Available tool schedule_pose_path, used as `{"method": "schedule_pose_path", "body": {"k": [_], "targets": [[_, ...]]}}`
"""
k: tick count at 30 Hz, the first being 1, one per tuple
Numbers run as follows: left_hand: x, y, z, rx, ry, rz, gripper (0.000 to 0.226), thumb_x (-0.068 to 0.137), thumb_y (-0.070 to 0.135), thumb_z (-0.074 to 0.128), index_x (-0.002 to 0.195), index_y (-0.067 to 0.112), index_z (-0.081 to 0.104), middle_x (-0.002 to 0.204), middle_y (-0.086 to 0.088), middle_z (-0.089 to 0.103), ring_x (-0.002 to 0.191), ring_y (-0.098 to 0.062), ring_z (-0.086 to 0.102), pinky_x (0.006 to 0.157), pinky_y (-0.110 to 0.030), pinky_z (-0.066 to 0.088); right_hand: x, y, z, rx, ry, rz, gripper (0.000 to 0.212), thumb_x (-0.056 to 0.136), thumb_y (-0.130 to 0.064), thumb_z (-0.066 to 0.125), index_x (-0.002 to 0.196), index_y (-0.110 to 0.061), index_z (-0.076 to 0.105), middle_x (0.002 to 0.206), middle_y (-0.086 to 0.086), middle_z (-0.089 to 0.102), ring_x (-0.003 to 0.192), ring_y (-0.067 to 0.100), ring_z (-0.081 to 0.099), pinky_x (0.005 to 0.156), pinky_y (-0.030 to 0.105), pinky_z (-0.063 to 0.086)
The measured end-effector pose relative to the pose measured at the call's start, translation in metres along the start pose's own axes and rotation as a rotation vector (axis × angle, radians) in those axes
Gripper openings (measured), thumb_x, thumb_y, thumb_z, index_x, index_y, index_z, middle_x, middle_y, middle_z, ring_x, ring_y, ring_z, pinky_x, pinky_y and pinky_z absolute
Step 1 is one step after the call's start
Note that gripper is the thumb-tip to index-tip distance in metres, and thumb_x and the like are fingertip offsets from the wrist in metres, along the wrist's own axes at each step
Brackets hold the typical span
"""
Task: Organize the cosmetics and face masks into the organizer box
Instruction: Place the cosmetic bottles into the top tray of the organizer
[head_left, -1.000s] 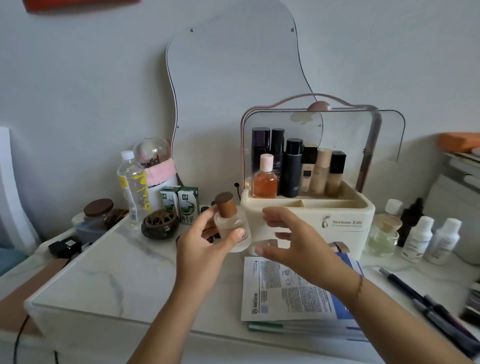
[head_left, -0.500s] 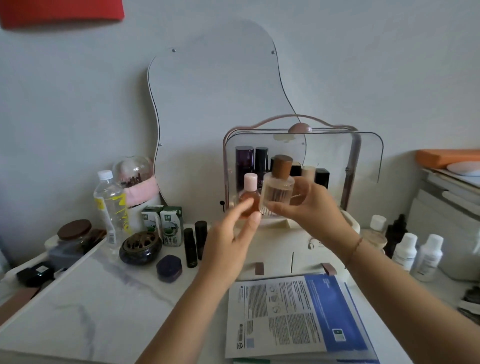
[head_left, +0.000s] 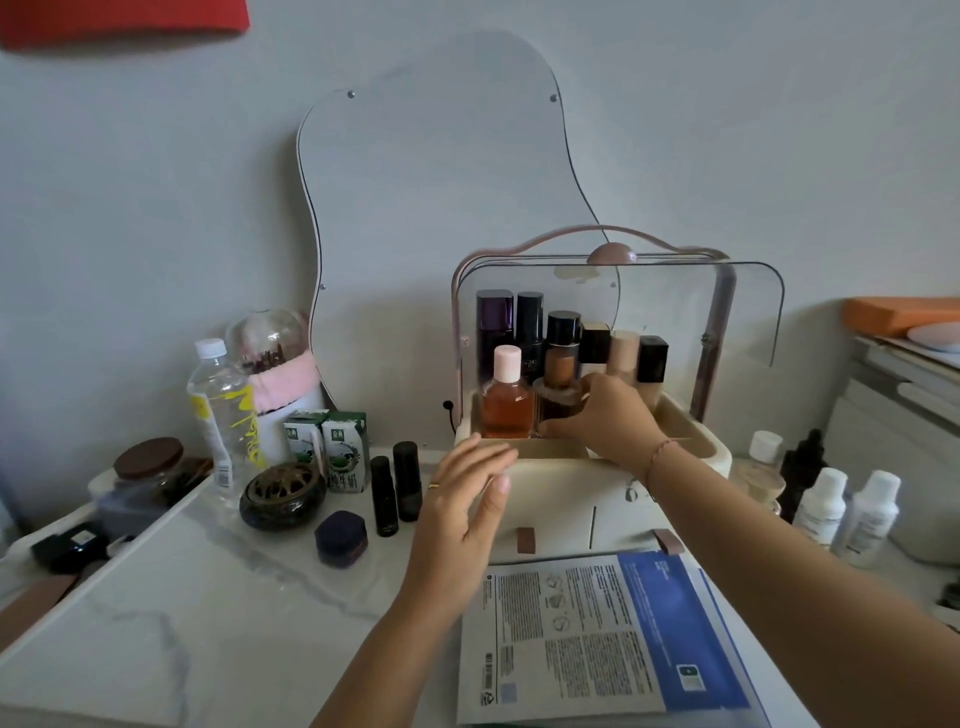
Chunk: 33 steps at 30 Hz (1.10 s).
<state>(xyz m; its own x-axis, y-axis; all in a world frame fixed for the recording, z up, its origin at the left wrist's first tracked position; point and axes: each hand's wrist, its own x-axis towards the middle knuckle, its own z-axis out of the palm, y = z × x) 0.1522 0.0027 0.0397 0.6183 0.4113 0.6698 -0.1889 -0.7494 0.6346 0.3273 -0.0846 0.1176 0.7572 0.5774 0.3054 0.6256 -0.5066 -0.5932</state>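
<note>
Now the brown-capped glass bottle (head_left: 557, 408) stands in the organizer box's (head_left: 561, 501) top tray beside an orange bottle (head_left: 506, 410), our right hand (head_left: 613, 422) curled around it; our left hand (head_left: 467, 496) hovers before the box, fingers straight, holding nothing.

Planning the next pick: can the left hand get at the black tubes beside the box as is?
Probably yes. The left hand is open and empty, just right of the black tubes, nothing between them. The right hand grips a bottle in the box.
</note>
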Motion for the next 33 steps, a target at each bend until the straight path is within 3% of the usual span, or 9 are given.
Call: {"method": "schedule_pose_path", "body": {"k": [4, 9, 12, 15, 18, 21, 25, 29, 33], "targets": [[-0.001, 0.001, 0.001, -0.008, 0.012, 0.011, 0.036, 0.096, 0.033, 0.041, 0.123, 0.022, 0.061, 0.129, 0.012, 0.056, 0.135, -0.001, 0.035, 0.109, -0.009, 0.021, 0.002, 0.001, -0.001, -0.029, -0.070, 0.012, 0.046, 0.071, -0.038, 0.076, 0.104, -0.011, 0.061, 0.096, 0.005, 0.067, 0.086, 0.019, 0.062, 0.076, 0.031, 0.055], [-0.001, 0.000, 0.000, 0.011, 0.011, 0.017, 0.038, 0.098, 0.041, 0.040, 0.124, 0.021, 0.060, 0.129, 0.010, 0.056, 0.134, -0.001, 0.035, 0.109, -0.009, 0.021, -0.015, -0.005, -0.009, -0.091, -0.073, -0.019, 0.036, 0.080, -0.038, 0.068, 0.103, -0.012, 0.061, 0.089, 0.002, 0.065, 0.072, 0.011, 0.056, 0.060, 0.020, 0.045], [-0.001, -0.001, 0.001, 0.041, 0.011, 0.035, 0.043, 0.095, 0.044, 0.035, 0.124, 0.022, 0.058, 0.130, 0.010, 0.055, 0.133, 0.001, 0.036, 0.108, -0.007, 0.019, -0.047, 0.008, -0.021, 0.096, 0.174, -0.095, 0.038, 0.083, -0.033, 0.065, 0.118, -0.019, 0.057, 0.102, -0.008, 0.063, 0.085, 0.007, 0.058, 0.073, 0.020, 0.048], [-0.001, -0.002, 0.004, 0.055, 0.030, 0.061, 0.043, 0.096, 0.042, 0.034, 0.123, 0.020, 0.059, 0.128, 0.009, 0.056, 0.130, 0.002, 0.038, 0.109, -0.009, 0.021, -0.087, 0.038, -0.044, 0.260, 0.536, -0.171, 0.020, 0.084, -0.027, 0.062, 0.104, -0.026, 0.062, 0.093, -0.017, 0.062, 0.087, -0.002, 0.060, 0.076, 0.015, 0.049], [0.000, -0.001, 0.008, 0.062, 0.069, 0.098, 0.039, 0.096, 0.037, 0.036, 0.119, 0.017, 0.060, 0.122, 0.009, 0.055, 0.125, 0.013, 0.035, 0.106, -0.005, 0.021, -0.109, 0.083, -0.062, 0.304, 0.730, -0.013, 0.014, 0.086, -0.015, 0.061, 0.100, -0.019, 0.062, 0.094, -0.002, 0.065, 0.088, 0.012, 0.062, 0.082, 0.028, 0.053], [0.000, -0.001, 0.012, 0.064, 0.104, 0.107, 0.034, 0.096, 0.036, 0.037, 0.116, 0.020, 0.059, 0.119, 0.015, 0.053, 0.125, 0.017, 0.031, 0.105, -0.005, 0.020, -0.118, 0.123, -0.067, 0.302, 0.692, 0.183, 0.023, 0.086, -0.015, 0.063, 0.109, -0.017, 0.060, 0.103, 0.001, 0.064, 0.097, 0.019, 0.061, 0.089, 0.036, 0.052], [-0.001, -0.001, 0.015, 0.054, 0.133, 0.105, 0.038, 0.095, 0.038, 0.037, 0.115, 0.016, 0.061, 0.119, 0.011, 0.055, 0.126, 0.014, 0.031, 0.107, -0.007, 0.021, -0.120, 0.146, -0.051, 0.268, 0.512, 0.215, 0.042, 0.085, -0.018, 0.065, 0.125, -0.014, 0.051, 0.119, 0.000, 0.059, 0.110, 0.016, 0.055, 0.097, 0.033, 0.045], [-0.002, 0.000, 0.016, 0.055, 0.137, 0.106, 0.035, 0.094, 0.040, 0.036, 0.115, 0.022, 0.058, 0.119, 0.020, 0.051, 0.128, 0.013, 0.031, 0.108, -0.007, 0.020, -0.106, 0.153, -0.034, 0.289, 0.441, 0.229, 0.048, 0.082, -0.016, 0.067, 0.125, -0.015, 0.047, 0.111, -0.005, 0.057, 0.104, 0.014, 0.054, 0.095, 0.035, 0.046], [-0.001, -0.001, 0.016, 0.060, 0.137, 0.108, 0.034, 0.094, 0.039, 0.037, 0.115, 0.022, 0.058, 0.121, 0.024, 0.049, 0.128, 0.012, 0.031, 0.108, -0.007, 0.020, -0.084, 0.157, -0.022, 0.347, 0.351, 0.408, 0.050, 0.078, -0.016, 0.071, 0.121, -0.008, 0.045, 0.117, 0.009, 0.058, 0.106, 0.025, 0.055, 0.083, 0.035, 0.047]]}}
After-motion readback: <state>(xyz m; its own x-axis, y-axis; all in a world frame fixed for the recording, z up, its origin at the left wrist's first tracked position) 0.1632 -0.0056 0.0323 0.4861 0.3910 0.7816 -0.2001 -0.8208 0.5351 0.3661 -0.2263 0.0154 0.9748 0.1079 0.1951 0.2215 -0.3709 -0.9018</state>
